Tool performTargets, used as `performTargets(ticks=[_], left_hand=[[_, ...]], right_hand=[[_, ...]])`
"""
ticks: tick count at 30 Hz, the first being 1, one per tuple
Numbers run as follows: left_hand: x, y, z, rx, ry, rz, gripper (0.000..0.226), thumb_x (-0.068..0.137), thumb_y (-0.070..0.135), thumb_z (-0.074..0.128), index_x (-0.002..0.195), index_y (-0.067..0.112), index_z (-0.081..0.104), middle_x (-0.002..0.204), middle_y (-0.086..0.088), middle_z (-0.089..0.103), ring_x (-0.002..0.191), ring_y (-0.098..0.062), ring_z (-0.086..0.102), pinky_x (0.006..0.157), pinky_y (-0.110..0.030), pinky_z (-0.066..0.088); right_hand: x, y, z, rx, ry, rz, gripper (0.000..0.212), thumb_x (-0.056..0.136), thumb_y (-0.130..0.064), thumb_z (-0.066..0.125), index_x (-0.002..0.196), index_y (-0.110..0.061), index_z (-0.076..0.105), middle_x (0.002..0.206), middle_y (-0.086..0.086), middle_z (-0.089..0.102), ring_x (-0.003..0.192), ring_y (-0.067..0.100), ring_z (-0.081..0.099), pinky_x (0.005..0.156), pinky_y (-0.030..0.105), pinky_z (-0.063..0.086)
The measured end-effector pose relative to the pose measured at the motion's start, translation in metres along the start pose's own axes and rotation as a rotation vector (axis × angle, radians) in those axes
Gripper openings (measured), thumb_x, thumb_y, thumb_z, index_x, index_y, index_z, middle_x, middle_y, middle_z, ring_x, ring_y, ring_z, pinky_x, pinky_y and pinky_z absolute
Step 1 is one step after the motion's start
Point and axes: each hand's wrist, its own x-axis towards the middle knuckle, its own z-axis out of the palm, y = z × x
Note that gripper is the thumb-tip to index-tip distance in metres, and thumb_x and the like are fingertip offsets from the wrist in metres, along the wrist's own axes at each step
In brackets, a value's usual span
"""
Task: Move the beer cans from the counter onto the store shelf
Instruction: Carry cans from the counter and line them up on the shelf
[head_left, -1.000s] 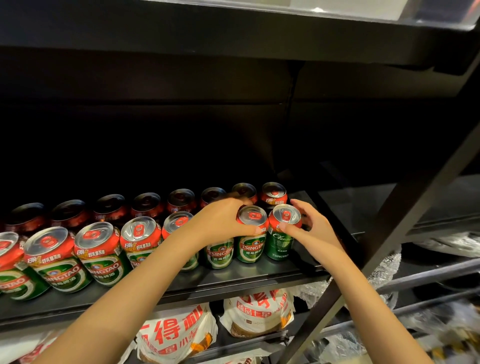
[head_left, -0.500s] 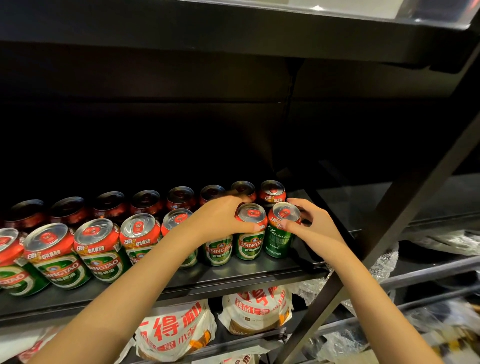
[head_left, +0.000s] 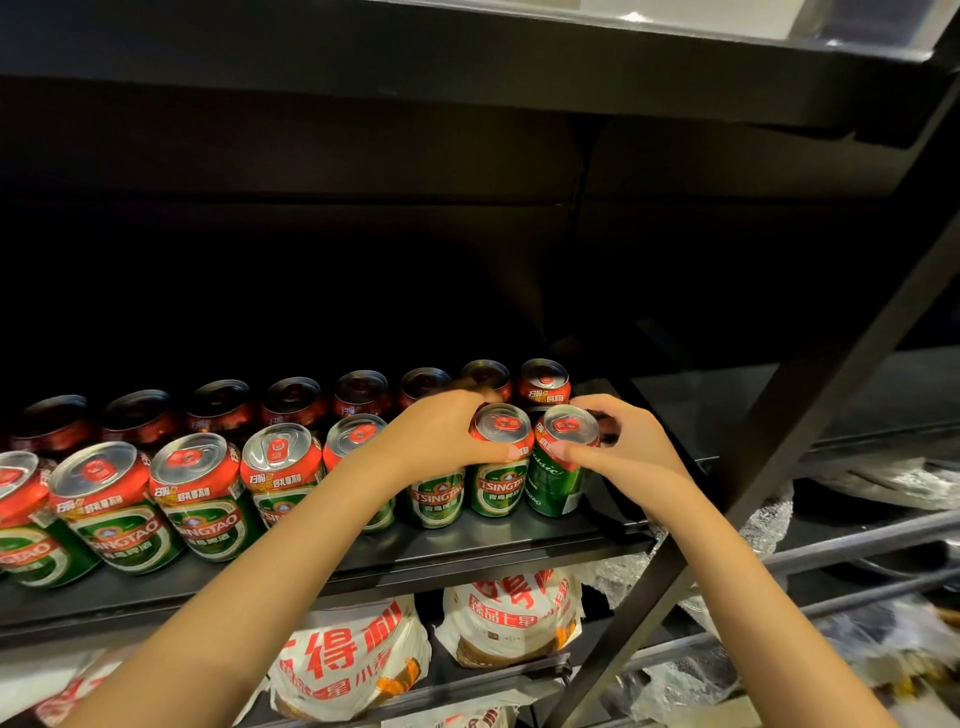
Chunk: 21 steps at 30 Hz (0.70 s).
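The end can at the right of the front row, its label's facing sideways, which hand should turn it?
Right. The right hand already grips that end can by its rim; the left hand holds its neighbours.

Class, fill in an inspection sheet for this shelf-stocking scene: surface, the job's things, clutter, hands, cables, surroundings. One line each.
Surface: black store shelf, dark, with a front lip.
Job's things: front row of beer cans upright along the shelf edge; back row of cans behind it in shadow; no counter in view.
Clutter: nothing seen on the shelf itself.
Hands: left hand curled over the tops of the front-row cans, thumb on the second can from the right; right hand grips the rightmost can near its rim.
Cables: nothing seen.
Surroundings: white printed bags on the shelf below; a black diagonal brace at right; clear plastic wrapping behind it.
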Motion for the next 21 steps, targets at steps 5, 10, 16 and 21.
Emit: performTargets(ticks=[5,10,16,21], left_hand=[[-0.0009,0.0006,-0.0002,0.000,0.002,-0.001,0.053,0.077,0.054,0.065,0.119,0.024,0.057,0.112,0.007,0.065,0.096,-0.008,0.059,0.082,-0.026,0.049],[-0.0023,0.0021,-0.0002,-0.017,0.011,0.014,0.051,0.078,0.052,0.064,0.121,0.027,0.055,0.114,0.008,0.064,0.098,-0.007,0.058,0.084,-0.025,0.048],[-0.0019,0.0012,0.0009,0.009,0.019,0.009,0.051,0.078,0.053,0.064,0.122,0.027,0.055,0.115,0.007,0.064,0.100,-0.009,0.058,0.085,-0.027,0.049],[-0.0029,0.0021,-0.0002,0.003,0.026,0.014,0.049,0.078,0.053,0.064,0.120,0.029,0.056,0.110,0.009,0.063,0.095,-0.006,0.057,0.080,-0.023,0.048]], right_hand=[[0.0004,-0.0039,0.0077,-0.055,0.165,0.059,0.046,0.061,-0.042,0.084,0.095,-0.025,0.058,0.095,-0.008,0.061,0.088,0.008,0.058,0.069,0.022,0.049],[-0.0016,-0.0057,0.0025,0.015,0.024,0.085,0.062,0.071,-0.034,0.080,0.124,-0.025,0.048,0.114,-0.012,0.054,0.101,0.006,0.052,0.071,0.014,0.040],[-0.0026,-0.0036,-0.0008,-0.016,0.015,0.023,0.041,0.070,-0.033,0.080,0.107,-0.030,0.063,0.105,-0.015,0.063,0.100,0.004,0.056,0.080,0.020,0.047],[0.0002,-0.0065,0.0076,-0.109,0.155,0.086,0.046,0.060,-0.048,0.083,0.090,-0.027,0.056,0.093,-0.010,0.060,0.087,0.008,0.058,0.070,0.027,0.051]])
